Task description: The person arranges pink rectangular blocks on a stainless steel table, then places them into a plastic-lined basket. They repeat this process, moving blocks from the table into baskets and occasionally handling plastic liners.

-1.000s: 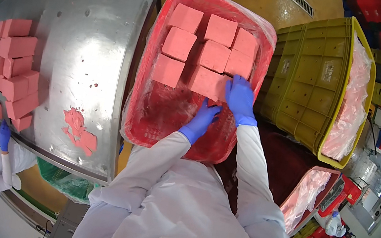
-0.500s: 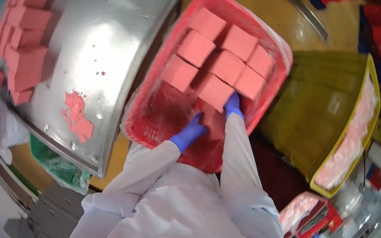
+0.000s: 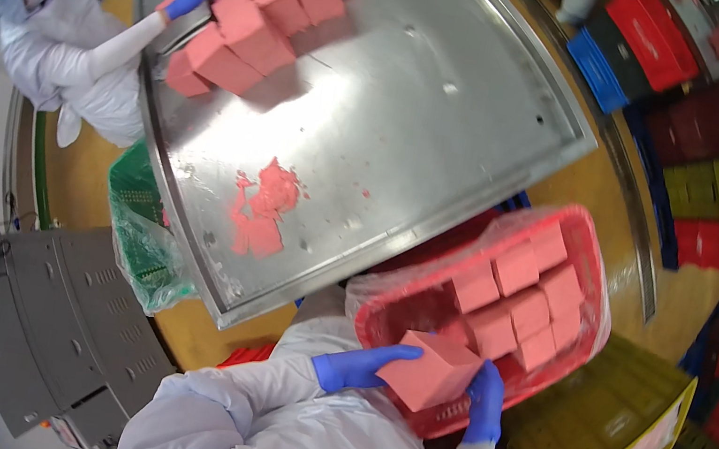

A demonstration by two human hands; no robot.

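Between my two hands, over the near end of a red plastic crate (image 3: 603, 256), is a large pink block (image 3: 433, 373) that looks like pressed meat. My left hand (image 3: 362, 368), in a blue glove, presses on its left side. On its right side lies my blue-gloved right hand (image 3: 486, 404), with the fingers partly hidden behind the block. The block is tilted, one corner toward me. Several similar pink blocks (image 3: 518, 270) sit side by side in the far part of the crate, which has a clear plastic liner.
A steel table (image 3: 420, 149) stands left of the crate, with pink scraps (image 3: 268, 200) on it. At its far left, a co-worker (image 3: 93, 56) has both gloved hands at a pile of pink blocks (image 3: 250, 25). A green crate (image 3: 136, 197) and yellow crate (image 3: 604, 408) stand nearby.
My view has swung left, toward the table. My hands, reaching down into the crate before, now have the pink block raised and closer to me.
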